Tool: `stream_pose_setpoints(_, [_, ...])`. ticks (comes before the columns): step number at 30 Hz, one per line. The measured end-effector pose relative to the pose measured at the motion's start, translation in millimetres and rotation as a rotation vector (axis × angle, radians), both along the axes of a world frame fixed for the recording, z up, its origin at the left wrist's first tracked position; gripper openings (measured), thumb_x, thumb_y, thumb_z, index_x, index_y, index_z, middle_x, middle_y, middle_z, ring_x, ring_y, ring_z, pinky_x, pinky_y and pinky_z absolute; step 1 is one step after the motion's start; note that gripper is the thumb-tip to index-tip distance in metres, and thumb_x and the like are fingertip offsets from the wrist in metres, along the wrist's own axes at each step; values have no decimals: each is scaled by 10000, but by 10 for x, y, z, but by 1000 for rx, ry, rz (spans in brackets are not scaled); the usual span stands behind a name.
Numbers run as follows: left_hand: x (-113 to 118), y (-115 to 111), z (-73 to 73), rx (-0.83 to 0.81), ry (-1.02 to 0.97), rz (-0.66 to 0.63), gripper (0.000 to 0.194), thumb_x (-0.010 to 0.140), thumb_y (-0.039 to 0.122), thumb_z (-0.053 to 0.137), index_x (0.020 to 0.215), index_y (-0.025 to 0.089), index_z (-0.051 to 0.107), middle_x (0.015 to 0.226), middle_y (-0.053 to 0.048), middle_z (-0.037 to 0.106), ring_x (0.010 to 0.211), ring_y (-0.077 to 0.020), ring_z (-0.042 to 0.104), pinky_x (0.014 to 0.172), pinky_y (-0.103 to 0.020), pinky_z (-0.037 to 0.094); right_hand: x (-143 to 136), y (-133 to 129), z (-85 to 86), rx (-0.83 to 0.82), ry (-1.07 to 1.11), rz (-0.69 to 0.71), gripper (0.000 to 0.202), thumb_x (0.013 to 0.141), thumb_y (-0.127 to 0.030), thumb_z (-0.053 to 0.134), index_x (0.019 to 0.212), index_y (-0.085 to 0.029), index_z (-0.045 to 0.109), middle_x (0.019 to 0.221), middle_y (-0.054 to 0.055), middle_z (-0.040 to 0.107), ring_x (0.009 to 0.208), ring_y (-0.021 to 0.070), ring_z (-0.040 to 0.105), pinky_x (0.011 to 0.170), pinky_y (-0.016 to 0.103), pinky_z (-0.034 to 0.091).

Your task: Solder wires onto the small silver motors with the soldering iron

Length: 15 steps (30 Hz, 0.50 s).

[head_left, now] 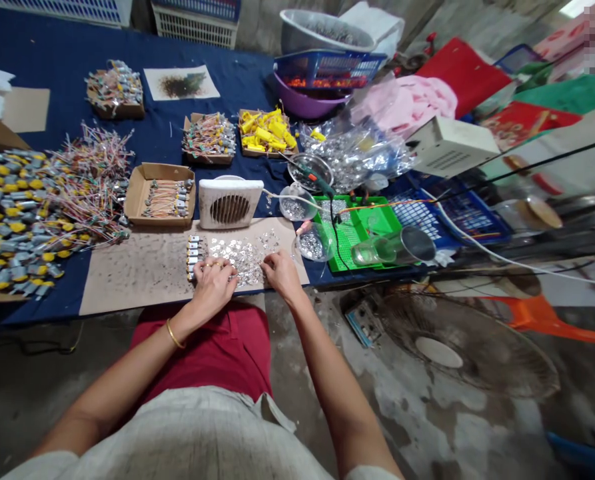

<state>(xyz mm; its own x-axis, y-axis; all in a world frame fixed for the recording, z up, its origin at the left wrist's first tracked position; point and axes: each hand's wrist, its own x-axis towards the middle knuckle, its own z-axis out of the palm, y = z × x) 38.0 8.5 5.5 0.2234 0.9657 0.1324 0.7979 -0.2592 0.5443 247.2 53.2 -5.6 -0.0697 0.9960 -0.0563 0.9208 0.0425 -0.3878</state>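
My left hand (212,281) rests on the cardboard sheet (132,270), its fingers curled down beside a short row of small motors (194,252). What those fingers hold, if anything, is hidden under the hand. My right hand (280,272) is at the right end of the sheet, thumb and fingers pinched together at the edge of the scattered small metal pieces (242,252). Anything within that pinch is too small to make out. A white box-shaped fan (231,203) with a dusty round grille stands just behind the pieces.
On the left lies a big heap of motors (12,220) with wired parts (87,180). Behind are a carton of wired motors (160,195) and a box of yellow parts (267,132). Clear bowls (314,241) and a green tray (367,230) stand right. A floor fan (440,350) is below.
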Motion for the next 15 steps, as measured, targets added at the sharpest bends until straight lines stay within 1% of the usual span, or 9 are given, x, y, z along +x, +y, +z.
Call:
stream_pose_setpoints(5, [-2, 12, 33, -8, 2, -6, 148, 912, 301, 553, 895, 222, 676, 1107, -91, 669, 1117, -294, 512, 978, -494, 267, -11, 66, 17, 33, 12, 11, 140, 897, -238, 574, 926, -185, 701, 912, 63, 591, 886, 196, 567, 834, 299, 436])
stream_pose_setpoints(9, [-40, 17, 66, 2, -6, 3, 148, 915, 299, 552, 912, 224, 679, 1119, -94, 667, 1130, -292, 515, 979, -490, 266, 95, 130, 38, 66, 11, -4, 167, 898, -212, 547, 911, -177, 710, 909, 80, 595, 903, 216, 564, 866, 326, 434])
stream_pose_setpoints(12, [-64, 17, 67, 5, -10, 12, 151, 915, 306, 557, 903, 221, 681, 1110, -95, 669, 1131, -290, 519, 979, -489, 262, 191, 108, 40, 65, 1, -15, 171, 886, -200, 551, 877, -164, 718, 892, 94, 599, 899, 233, 561, 870, 349, 434])
stream_pose_setpoints(15, [-63, 9, 59, 12, -10, 3, 160, 920, 301, 547, 903, 217, 682, 1100, -95, 670, 1125, -287, 522, 984, -483, 257, 212, 70, 42, 43, -5, 8, 160, 884, -208, 569, 874, -165, 722, 885, 89, 606, 891, 226, 569, 856, 337, 438])
